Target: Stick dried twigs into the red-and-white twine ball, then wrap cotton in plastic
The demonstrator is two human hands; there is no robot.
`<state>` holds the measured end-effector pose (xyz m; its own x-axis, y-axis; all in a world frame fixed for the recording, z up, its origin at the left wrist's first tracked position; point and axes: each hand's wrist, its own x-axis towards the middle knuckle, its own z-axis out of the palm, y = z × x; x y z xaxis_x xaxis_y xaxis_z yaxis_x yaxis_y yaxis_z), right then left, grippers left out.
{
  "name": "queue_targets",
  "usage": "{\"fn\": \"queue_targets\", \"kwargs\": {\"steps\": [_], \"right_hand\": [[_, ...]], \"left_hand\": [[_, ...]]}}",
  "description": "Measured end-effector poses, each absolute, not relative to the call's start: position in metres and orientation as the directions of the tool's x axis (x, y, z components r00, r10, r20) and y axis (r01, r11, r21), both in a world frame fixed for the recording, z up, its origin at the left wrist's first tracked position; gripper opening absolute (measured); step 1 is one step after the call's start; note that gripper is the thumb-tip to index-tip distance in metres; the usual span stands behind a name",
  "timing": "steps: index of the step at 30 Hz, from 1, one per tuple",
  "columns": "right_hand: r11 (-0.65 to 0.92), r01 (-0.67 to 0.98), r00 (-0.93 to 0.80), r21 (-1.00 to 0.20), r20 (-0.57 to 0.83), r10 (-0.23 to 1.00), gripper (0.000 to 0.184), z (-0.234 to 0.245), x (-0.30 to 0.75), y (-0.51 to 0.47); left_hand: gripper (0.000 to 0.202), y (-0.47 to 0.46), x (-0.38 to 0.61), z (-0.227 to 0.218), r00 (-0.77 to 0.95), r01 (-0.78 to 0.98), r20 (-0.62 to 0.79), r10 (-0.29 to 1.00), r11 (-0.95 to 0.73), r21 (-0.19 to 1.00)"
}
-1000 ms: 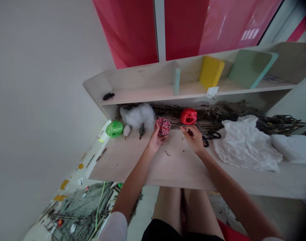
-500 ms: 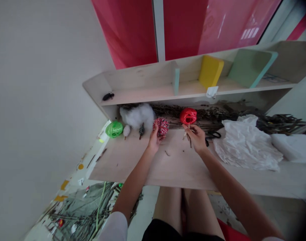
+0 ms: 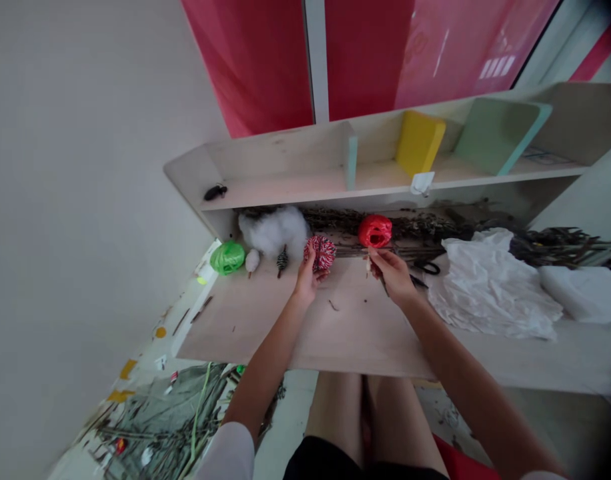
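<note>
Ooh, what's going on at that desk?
A person's left grip is around a ball of red, white and dark yarn on the desk. The right grip pinches a small pale thing, too tiny to make out. Beyond that sits a red ball. Over to the left are white fluff and a green ball.

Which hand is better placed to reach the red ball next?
Probably the right hand: it is nearer the red ball, though pinching a small pale piece. The left hand, farther off, holds a yarn ball.
</note>
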<state>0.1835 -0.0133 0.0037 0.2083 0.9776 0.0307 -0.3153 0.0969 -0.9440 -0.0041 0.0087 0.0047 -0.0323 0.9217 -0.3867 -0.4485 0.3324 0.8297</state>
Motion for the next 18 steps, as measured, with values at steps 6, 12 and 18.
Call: {"fn": "queue_targets", "kwargs": {"steps": [6,12,18], "right_hand": [[0.116,-0.226,0.226,-0.967,0.064,0.972,0.041,0.0,0.185,-0.011],[0.108,-0.306,0.193,-0.946,0.049,0.98,0.044,-0.006,0.19,-0.008],[0.05,-0.387,0.055,-0.921,0.031,0.998,0.04,0.002,0.197,-0.011]], "left_hand": [[0.049,0.006,-0.002,0.008,-0.019,-0.435,-0.389,0.921,0.343,0.833],[0.053,0.007,-0.002,0.007,-0.033,-0.42,-0.406,0.913,0.356,0.835],[0.053,0.008,-0.002,0.003,-0.035,-0.393,-0.385,0.922,0.341,0.854]]}}
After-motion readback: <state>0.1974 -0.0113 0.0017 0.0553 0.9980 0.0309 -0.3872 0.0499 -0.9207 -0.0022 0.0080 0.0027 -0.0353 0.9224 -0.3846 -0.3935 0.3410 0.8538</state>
